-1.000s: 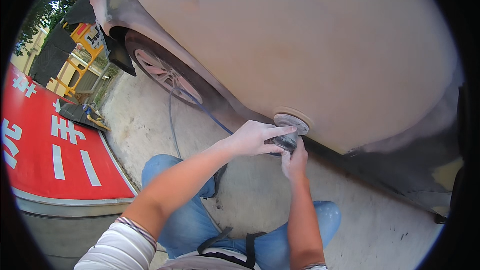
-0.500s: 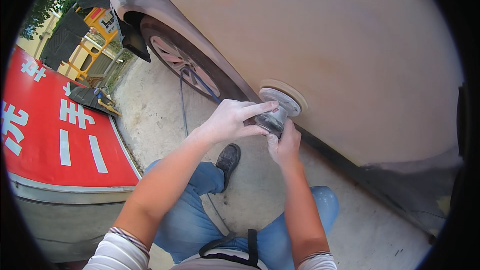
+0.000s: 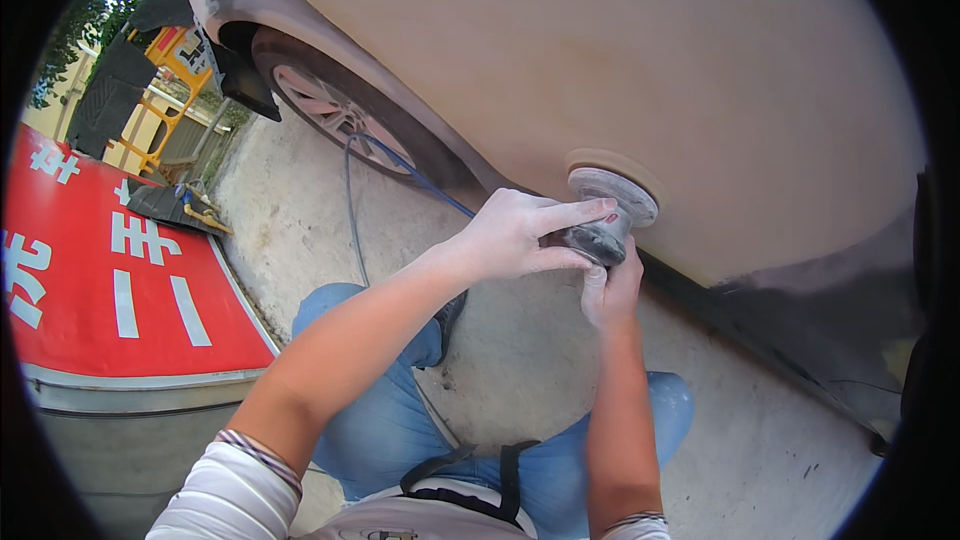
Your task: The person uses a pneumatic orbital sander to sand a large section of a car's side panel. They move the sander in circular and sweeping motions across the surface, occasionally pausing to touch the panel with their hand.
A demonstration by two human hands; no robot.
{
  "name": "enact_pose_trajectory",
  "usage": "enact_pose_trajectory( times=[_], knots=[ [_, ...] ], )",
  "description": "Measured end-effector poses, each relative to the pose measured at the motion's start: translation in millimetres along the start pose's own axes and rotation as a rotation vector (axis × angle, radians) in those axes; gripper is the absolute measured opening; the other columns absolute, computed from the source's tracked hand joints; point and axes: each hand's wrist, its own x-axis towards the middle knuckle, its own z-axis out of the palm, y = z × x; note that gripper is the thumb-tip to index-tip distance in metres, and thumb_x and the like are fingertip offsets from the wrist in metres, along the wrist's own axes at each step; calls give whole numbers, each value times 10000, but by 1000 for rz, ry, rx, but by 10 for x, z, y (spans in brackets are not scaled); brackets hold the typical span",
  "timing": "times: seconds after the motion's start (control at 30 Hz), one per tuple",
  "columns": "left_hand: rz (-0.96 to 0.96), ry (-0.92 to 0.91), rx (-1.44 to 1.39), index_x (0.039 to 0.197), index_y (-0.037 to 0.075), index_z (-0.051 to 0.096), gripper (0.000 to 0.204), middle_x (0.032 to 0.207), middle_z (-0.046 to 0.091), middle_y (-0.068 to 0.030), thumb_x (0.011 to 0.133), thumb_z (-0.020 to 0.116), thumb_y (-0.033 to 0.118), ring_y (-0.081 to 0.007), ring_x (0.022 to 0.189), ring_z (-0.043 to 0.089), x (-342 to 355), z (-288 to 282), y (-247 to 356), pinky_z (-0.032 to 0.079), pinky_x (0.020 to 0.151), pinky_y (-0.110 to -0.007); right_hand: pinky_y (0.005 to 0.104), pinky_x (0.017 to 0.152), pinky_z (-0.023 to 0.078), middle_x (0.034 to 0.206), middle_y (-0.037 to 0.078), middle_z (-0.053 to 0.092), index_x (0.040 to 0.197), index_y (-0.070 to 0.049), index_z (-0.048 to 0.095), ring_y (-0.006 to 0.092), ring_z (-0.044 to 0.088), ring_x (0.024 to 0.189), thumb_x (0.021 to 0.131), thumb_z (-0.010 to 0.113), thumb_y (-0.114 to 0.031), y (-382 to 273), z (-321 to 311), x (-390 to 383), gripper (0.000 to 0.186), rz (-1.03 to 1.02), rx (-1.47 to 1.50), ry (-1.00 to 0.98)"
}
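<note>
Both hands grip a dusty round orbital sander [image 3: 603, 202], its disc pad resting on the lower part of a car door panel [image 3: 600, 50]. My left hand [image 3: 515, 235] wraps the sander's dark body from the left, forefinger stretched over its top. From below and the right, my right hand [image 3: 615, 285] closes round the other side, with its thumb by the dark end. Pale dust coats the fingers. The panel is a dull beige-pink, turning dark grey toward its lower right. A blue air hose [image 3: 425, 180] runs from near the wheel toward my left hand, which hides its end.
Up and left stands the car's wheel [image 3: 340, 105]. A red sign board [image 3: 90, 260] with white lettering lies at the left, a small jointed figure [image 3: 200, 208] at its edge. Beyond are yellow barriers [image 3: 165, 110]. Concrete floor [image 3: 500, 370] spreads beneath my bent knees.
The sander has slid to the right along the lower door panel, with both hands still holding it. My view has shifted slightly, so the wheel and sign appear further left.
</note>
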Motion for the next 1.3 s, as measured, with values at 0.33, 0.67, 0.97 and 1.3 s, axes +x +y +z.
enact_pose_trajectory(
  times=[0.33, 0.67, 0.97, 1.3],
  knots=[
    [-76, -130, 68, 1546, 302, 617, 731, 937, 797, -92, 871, 875, 411, -311, 771, 755, -14, 399, 7, 603, 728, -388, 504, 920, 573, 1185, 297, 708, 1393, 46, 566, 523, 697, 1098, 1043, 564, -656, 145, -296, -250, 784, 118, -116, -97],
    [-205, -175, 26, 1541, 314, 614, 726, 1002, 809, -92, 870, 881, 392, -305, 831, 781, -126, 56, -118, 620, 782, -388, 528, 844, 571, 1099, 290, 710, 1284, 36, 595, 553, 691, 1006, 1040, 557, -675, -42, 0, -27, 753, 23, -80, -79],
    [0, -12, -25, 1562, 282, 588, 744, 966, 789, -118, 881, 872, 370, -347, 835, 762, -186, -55, -259, 604, 758, -426, 520, 826, 576, 1090, 293, 719, 1265, 32, 613, 529, 708, 1013, 1041, 555, -674, -55, 11, 24, 743, 63, -124, -133],
    [-14, -98, 24, 1515, 324, 633, 678, 888, 775, -73, 878, 836, 434, -327, 783, 740, -46, -131, -182, 576, 716, -423, 481, 823, 574, 1041, 243, 738, 1244, 42, 613, 456, 750, 958, 1046, 505, -711, -42, -59, 20, 786, 41, -98, -78]
  ],
)
